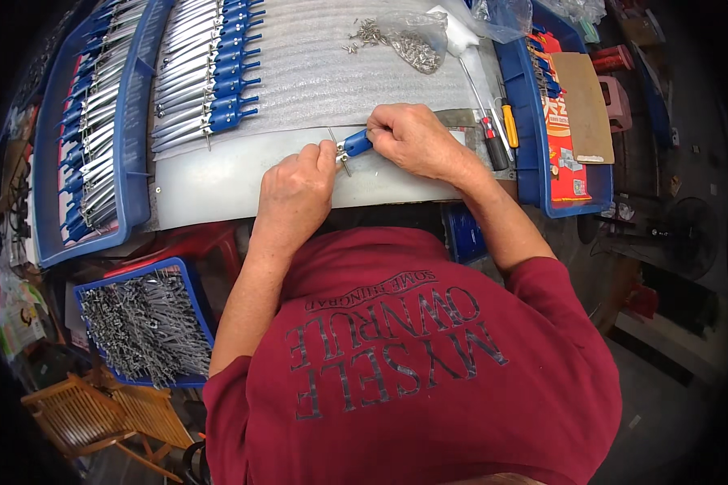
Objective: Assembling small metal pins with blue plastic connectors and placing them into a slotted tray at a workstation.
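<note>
A red shirt fills the near view, and past it both forearms reach to a pale sheet on the worktop, where the work sits. The left hand is curled closed, pinching the thin metal end of a small blue-handled tool between thumb and fingertips; the right hand, just right of the tool, is closed round its blue end. So the tool lies at the sheet's near edge, held between the two hands and low over the surface. It looks light and stiff, plastic at one end and slim bright metal at the other; the metal part is narrow and likely slippery, so the thicker blue end seems the safer place to take hold, with a fingertip pinch for the metal. Beyond the tool, a row of finished pieces lies side by side on ribbed foam, blue ends to the right. Further off, a clear bag of screws has spilled a few. Right of the tool lie two screwdrivers, one red and black, one yellow-handled, beside a blue tray holding a brown card. Far left of the tool a long blue tray holds more pieces, and down near the left elbow a blue bin is full of grey metal parts.
</note>
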### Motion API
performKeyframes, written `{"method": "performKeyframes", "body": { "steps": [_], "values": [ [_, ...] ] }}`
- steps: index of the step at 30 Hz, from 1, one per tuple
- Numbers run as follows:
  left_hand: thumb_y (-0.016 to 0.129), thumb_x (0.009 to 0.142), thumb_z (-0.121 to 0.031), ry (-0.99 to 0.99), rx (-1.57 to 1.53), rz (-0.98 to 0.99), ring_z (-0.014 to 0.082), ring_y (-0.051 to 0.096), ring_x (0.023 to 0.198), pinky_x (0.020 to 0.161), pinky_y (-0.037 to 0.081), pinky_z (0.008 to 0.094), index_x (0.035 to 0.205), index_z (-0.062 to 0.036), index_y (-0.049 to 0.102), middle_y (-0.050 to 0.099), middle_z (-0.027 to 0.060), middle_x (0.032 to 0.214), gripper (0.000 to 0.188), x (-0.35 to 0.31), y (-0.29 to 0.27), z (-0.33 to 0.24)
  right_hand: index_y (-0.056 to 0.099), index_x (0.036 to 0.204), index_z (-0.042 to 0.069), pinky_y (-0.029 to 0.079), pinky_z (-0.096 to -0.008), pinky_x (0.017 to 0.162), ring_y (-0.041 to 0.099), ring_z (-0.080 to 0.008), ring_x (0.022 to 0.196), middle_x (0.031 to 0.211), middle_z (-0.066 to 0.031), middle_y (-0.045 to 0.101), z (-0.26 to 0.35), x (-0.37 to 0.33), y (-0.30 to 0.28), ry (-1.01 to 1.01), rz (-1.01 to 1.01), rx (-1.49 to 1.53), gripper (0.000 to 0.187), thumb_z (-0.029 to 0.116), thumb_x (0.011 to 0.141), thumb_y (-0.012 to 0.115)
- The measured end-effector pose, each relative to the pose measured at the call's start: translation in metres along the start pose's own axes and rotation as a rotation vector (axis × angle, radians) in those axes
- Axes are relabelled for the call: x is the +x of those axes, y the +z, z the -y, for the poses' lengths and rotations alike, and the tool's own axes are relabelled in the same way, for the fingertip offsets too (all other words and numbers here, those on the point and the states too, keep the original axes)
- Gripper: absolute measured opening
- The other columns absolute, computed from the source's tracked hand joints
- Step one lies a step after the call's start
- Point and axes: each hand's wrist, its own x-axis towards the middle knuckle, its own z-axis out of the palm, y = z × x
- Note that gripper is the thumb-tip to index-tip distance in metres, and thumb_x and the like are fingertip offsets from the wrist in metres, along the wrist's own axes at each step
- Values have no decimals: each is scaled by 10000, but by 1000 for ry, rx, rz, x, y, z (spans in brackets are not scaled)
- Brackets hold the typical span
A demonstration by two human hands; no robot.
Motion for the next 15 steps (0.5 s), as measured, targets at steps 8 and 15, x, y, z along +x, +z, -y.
{"method": "performKeyframes", "body": {
  "steps": [8, 15],
  "values": [
    [533, 761, -116, 5, 4, 7, 198, 536, 533, 454, 446, 319, 826, -23, 473, 473, 73, 632, 129, 1, 0, 0, 554, 741, -4, 418, -346, 543, 545, -297, 587, 639, -168, 548, 2, 0, 3, 42, -31, 1, 137, 124, 721, 510],
    [523, 770, -118, 1, 2, 13, 198, 537, 532, 456, 447, 319, 813, -31, 469, 472, 72, 630, 111, 2, 1, 1, 546, 728, 2, 409, -335, 532, 539, -273, 571, 626, -158, 538, 1, 3, 0, 35, -13, -18, 135, 136, 721, 535]
  ]
}}
